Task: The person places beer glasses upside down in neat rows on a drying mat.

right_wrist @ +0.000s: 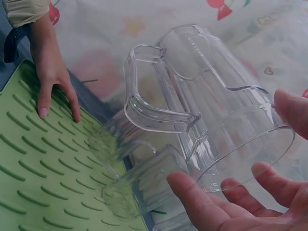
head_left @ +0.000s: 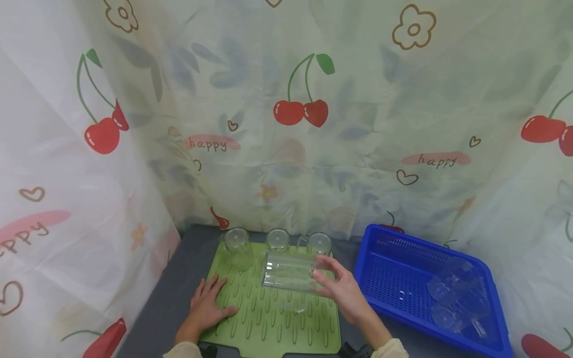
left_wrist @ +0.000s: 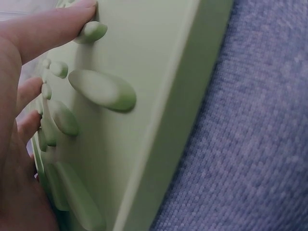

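My right hand holds a clear plastic pitcher on its side, just above the green ridged drying mat. In the right wrist view my fingers and thumb curl round the open rim of the pitcher, its handle facing up and left. My left hand lies flat on the mat's left edge, fingers spread. Up close, the fingers of that hand press on the mat's ridges. Three clear glasses stand in a row at the back of the mat.
A blue plastic basket sits to the right of the mat with several clear glass pieces inside. Grey cloth covers the table. A cherry-print curtain closes off the back and both sides.
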Available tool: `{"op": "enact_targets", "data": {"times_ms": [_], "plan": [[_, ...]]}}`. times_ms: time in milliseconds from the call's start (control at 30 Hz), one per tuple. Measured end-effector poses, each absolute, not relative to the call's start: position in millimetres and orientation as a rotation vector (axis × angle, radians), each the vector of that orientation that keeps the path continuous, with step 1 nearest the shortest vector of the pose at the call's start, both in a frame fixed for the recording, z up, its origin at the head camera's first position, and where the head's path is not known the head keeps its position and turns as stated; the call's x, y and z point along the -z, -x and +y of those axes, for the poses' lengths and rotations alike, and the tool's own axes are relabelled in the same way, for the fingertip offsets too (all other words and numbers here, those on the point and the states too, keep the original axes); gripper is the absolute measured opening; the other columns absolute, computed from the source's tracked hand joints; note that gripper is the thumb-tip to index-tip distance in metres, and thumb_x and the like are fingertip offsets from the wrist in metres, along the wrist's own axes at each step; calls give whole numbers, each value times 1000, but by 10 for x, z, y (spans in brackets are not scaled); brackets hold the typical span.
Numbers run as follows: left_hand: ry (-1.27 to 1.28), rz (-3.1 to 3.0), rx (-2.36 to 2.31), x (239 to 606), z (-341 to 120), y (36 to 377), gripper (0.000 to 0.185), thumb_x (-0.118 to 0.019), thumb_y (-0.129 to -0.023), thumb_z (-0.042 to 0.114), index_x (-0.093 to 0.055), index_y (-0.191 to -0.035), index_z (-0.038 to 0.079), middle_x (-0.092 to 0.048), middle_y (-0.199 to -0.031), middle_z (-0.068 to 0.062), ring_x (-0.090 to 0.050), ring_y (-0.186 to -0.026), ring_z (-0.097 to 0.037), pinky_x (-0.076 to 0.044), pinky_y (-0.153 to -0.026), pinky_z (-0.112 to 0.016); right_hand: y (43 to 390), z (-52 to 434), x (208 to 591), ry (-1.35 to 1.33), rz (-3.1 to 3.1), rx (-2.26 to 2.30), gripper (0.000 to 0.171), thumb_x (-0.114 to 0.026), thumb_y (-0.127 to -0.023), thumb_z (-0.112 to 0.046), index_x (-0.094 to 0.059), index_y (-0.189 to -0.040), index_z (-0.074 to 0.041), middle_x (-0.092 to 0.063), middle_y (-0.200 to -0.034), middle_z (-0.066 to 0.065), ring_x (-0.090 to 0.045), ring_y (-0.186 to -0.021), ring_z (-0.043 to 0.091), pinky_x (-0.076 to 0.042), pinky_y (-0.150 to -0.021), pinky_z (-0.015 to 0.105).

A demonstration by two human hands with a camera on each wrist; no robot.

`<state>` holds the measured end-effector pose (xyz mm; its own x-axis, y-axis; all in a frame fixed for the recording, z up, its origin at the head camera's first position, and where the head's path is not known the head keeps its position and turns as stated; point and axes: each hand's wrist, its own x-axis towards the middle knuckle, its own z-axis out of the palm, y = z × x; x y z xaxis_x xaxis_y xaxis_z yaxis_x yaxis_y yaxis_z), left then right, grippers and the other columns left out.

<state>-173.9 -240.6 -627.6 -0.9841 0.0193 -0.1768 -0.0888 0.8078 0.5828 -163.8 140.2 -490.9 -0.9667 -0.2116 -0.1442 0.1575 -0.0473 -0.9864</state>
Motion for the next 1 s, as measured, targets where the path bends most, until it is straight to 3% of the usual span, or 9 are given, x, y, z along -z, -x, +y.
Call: {"op": "enact_targets", "data": {"times_ms": [400, 1000], "plan": [[69, 2824, -884, 6296, -2417, 1753, 100, -79, -76, 66, -42, -157, 21, -23, -170, -16, -6, -154, -55, -16, -113, -82, 1606, 1266, 4941, 127, 1968, 2067, 60, -67, -99, -27, -43, -151, -8, -45, -149, 23, -62, -125, 30, -60, -95, 44], [70, 2829, -898, 6317, -2410, 1753, 100, -79, -75, 66, -43, -156, 21, -23, -170, -15, -7, -154, -54, -15, -113, -82, 1589, 1109, 5167, 118, 1935, 2044, 69, -68, -99, -33, -39, -153, -3, -43, -147, 26, -62, -120, 24, -60, -96, 45]]}}
